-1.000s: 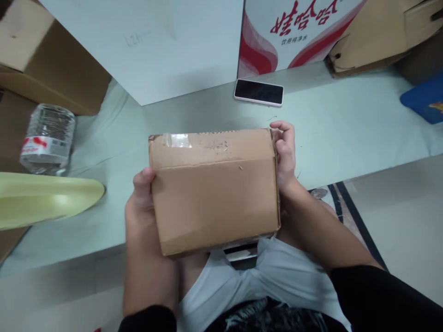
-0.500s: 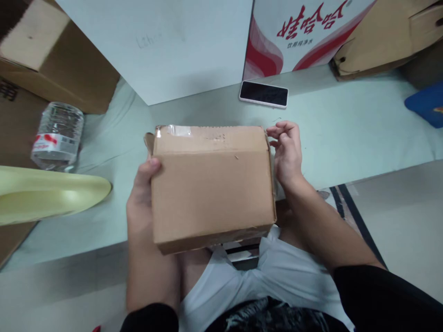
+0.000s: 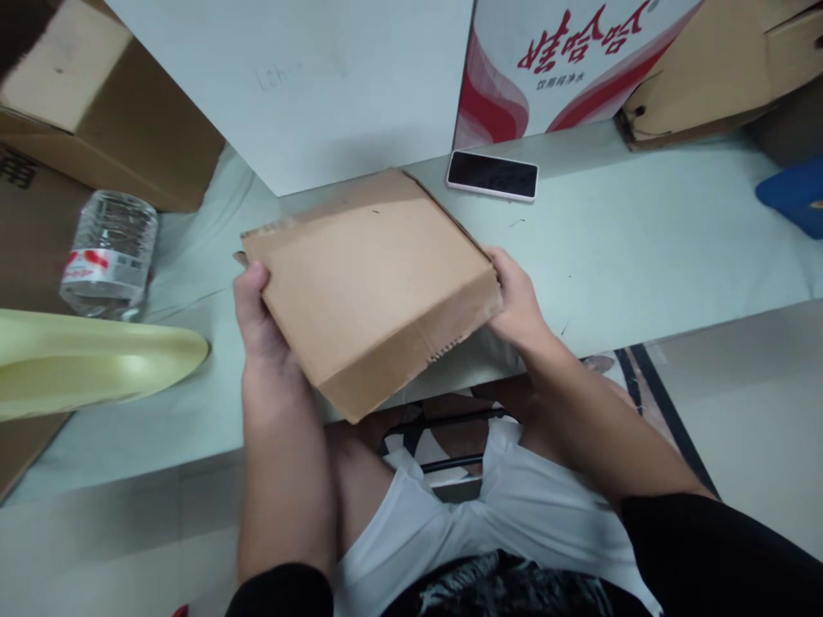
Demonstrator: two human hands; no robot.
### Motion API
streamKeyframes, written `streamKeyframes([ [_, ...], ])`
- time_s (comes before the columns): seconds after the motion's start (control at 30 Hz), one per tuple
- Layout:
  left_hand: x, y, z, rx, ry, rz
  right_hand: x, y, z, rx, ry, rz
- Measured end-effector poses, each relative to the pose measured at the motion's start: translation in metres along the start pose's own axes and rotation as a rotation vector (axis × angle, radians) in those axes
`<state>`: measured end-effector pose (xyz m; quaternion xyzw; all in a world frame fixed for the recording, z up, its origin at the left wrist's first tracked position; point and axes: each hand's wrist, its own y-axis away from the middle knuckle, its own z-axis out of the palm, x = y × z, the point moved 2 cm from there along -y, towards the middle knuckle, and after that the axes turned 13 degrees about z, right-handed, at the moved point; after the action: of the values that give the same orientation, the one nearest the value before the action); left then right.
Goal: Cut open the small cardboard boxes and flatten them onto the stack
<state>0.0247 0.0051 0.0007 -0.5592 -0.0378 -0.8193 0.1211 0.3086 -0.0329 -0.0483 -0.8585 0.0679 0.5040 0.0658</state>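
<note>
Between my hands a brown cardboard box (image 3: 379, 274) is held tilted above the table's front edge, turned at an angle to it. My left hand (image 3: 257, 317) grips its left side, the thumb on the top face and the other fingers hidden behind. At the right end, my right hand (image 3: 518, 296) holds the near right corner, its fingertips out of sight behind the cardboard. Clear tape and a torn edge show along the box's near side. A small flap sticks out by my left thumb.
A phone (image 3: 492, 176) lies on the pale green table cover (image 3: 643, 231) before a large white carton (image 3: 360, 86). To the left are a water bottle (image 3: 109, 253), a pale yellow curved object (image 3: 147, 360) and a cardboard carton (image 3: 147, 120). A blue object (image 3: 794, 195) stands far right.
The box has turned and tipped, its far right corner swinging away from me toward the white carton. My right hand, earlier with bent fingers at the far right corner, now grips the near right corner.
</note>
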Motion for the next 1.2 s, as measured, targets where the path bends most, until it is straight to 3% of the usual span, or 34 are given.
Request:
streamKeyframes([
  [0.2,-0.006,0.004,0.0,-0.017,0.122,-0.007,-0.002,0.003,0.002,0.02,0.106,0.065],
  [0.33,-0.005,0.002,0.002,-0.054,0.123,0.036,-0.001,0.002,0.002,0.132,0.064,0.145],
  [0.57,-0.007,-0.008,0.0,0.049,0.103,0.09,0.0,0.0,-0.011,0.376,-0.151,-0.035],
  [0.67,-0.01,-0.01,0.001,0.133,0.149,0.131,-0.008,0.007,-0.014,0.506,-0.092,-0.187],
  [0.73,-0.013,-0.008,0.007,0.149,0.183,0.178,-0.019,0.014,-0.007,0.456,0.014,-0.376],
  [0.8,-0.017,-0.005,0.015,0.117,0.197,0.224,-0.026,0.023,0.008,0.295,0.122,-0.504],
  [0.87,-0.021,0.0,0.023,0.091,0.208,0.268,-0.028,0.03,0.026,0.153,0.209,-0.528],
  [0.97,-0.026,0.008,0.031,0.066,0.2,0.263,-0.024,0.038,0.048,0.055,0.256,-0.543],
  [1.07,-0.027,0.012,0.035,0.056,0.134,0.226,-0.024,0.044,0.058,0.07,0.217,-0.588],
  [1.2,-0.024,0.011,0.036,0.1,0.128,0.255,-0.034,0.048,0.053,0.282,0.154,-0.645],
])
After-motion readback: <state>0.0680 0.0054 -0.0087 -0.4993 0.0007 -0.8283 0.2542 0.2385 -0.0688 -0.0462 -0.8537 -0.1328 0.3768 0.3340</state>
